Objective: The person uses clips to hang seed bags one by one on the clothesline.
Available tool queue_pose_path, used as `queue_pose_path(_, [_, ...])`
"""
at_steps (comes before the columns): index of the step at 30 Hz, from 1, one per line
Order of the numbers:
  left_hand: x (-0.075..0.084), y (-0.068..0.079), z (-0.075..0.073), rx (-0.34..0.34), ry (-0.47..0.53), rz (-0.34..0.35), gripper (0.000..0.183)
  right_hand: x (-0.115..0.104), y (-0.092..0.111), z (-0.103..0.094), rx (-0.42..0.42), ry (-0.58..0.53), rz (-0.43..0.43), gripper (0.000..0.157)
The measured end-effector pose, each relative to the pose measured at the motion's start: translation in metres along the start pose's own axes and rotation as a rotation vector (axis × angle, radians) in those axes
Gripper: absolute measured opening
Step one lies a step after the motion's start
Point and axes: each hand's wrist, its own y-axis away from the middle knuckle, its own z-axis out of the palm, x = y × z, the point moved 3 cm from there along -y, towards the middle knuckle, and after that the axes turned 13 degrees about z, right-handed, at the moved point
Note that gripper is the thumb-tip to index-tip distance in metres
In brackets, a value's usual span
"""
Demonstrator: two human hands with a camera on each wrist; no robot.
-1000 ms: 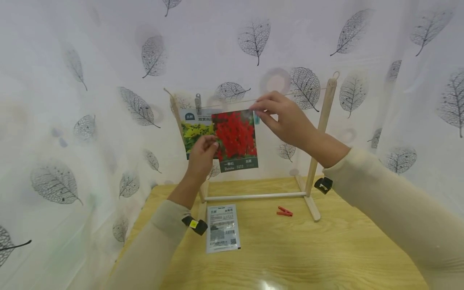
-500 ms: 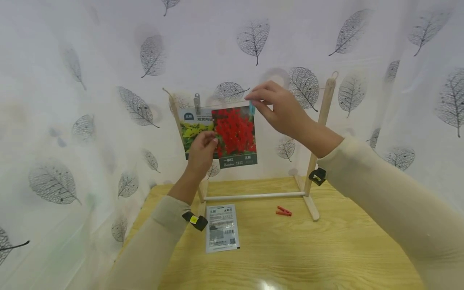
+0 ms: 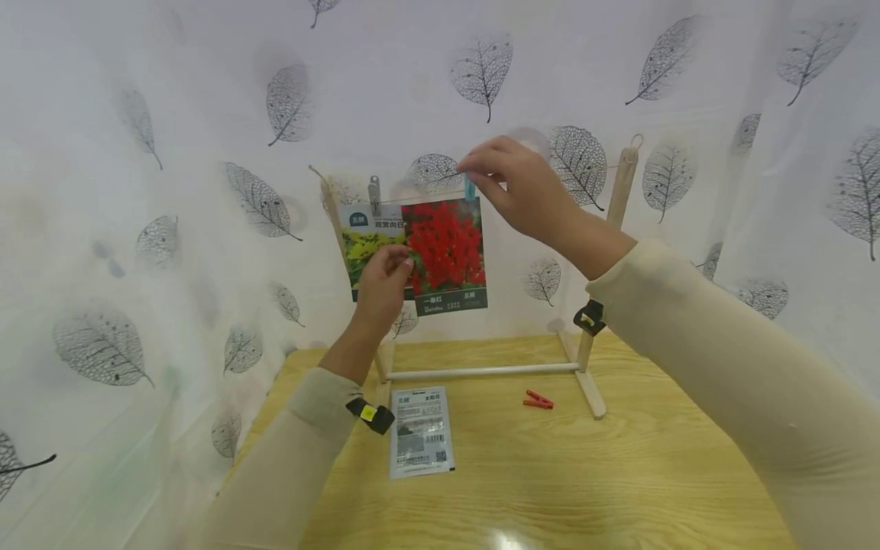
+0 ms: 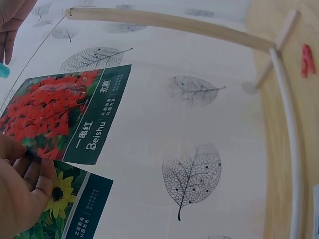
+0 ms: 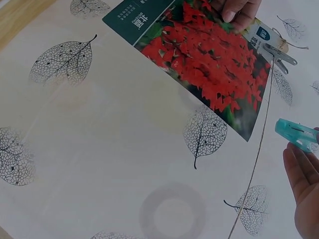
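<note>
My left hand (image 3: 380, 290) pinches the left edge of a seed packet with red flowers (image 3: 448, 248), which it holds up against the string (image 5: 261, 137). In the head view, my right hand (image 3: 525, 187) grips a teal clothespin (image 3: 470, 188) between thumb and fingers, just above the packet's upper right corner. The right wrist view shows that clothespin apart from the packet, on the other side of the string. Behind my left hand, a yellow-flower seed packet (image 3: 367, 238) hangs from the string by a metal clip (image 3: 374, 195), partly covered by the red one.
A wooden stand carries the string; its right post (image 3: 624, 183) rises behind my right forearm, and a white rod (image 3: 484, 373) joins its feet. On the wooden table (image 3: 584, 481) lie a silver seed packet (image 3: 422, 433), back up, and a red clothespin (image 3: 538, 400).
My right hand has moved left and upward with the teal clothespin, to above the packet's corner. The red-flower packet has risen slightly, its top nearer the string; my left hand rose a little.
</note>
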Motion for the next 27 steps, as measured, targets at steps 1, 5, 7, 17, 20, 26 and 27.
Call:
queue_pose_path(1, [-0.001, 0.0, 0.0, -0.001, 0.001, -0.002, 0.022, 0.0, -0.001, 0.001, -0.003, 0.001, 0.004, 0.024])
queue_pose_path(5, [-0.002, 0.0, 0.0, -0.008, -0.002, -0.016, 0.022, -0.002, -0.006, 0.003, -0.016, -0.009, 0.022, 0.023])
queue_pose_path(7, [-0.001, 0.0, 0.0, -0.01, -0.005, -0.018, 0.023, -0.003, -0.008, 0.004, -0.019, -0.024, 0.031, 0.023])
queue_pose_path(17, [-0.003, -0.001, 0.003, -0.002, -0.009, 0.009, 0.023, 0.001, -0.016, 0.009, -0.021, -0.053, 0.05, 0.021])
queue_pose_path(20, [-0.002, 0.0, 0.003, -0.004, -0.013, 0.008, 0.023, 0.003, -0.018, 0.011, -0.021, -0.066, 0.059, 0.021])
queue_pose_path(26, [0.0, 0.001, 0.001, 0.004, -0.029, -0.006, 0.023, 0.004, -0.023, 0.016, -0.051, -0.069, 0.108, 0.023])
queue_pose_path(27, [-0.001, 0.001, 0.001, 0.005, -0.029, -0.01, 0.023, 0.005, -0.024, 0.016, -0.053, -0.069, 0.118, 0.023])
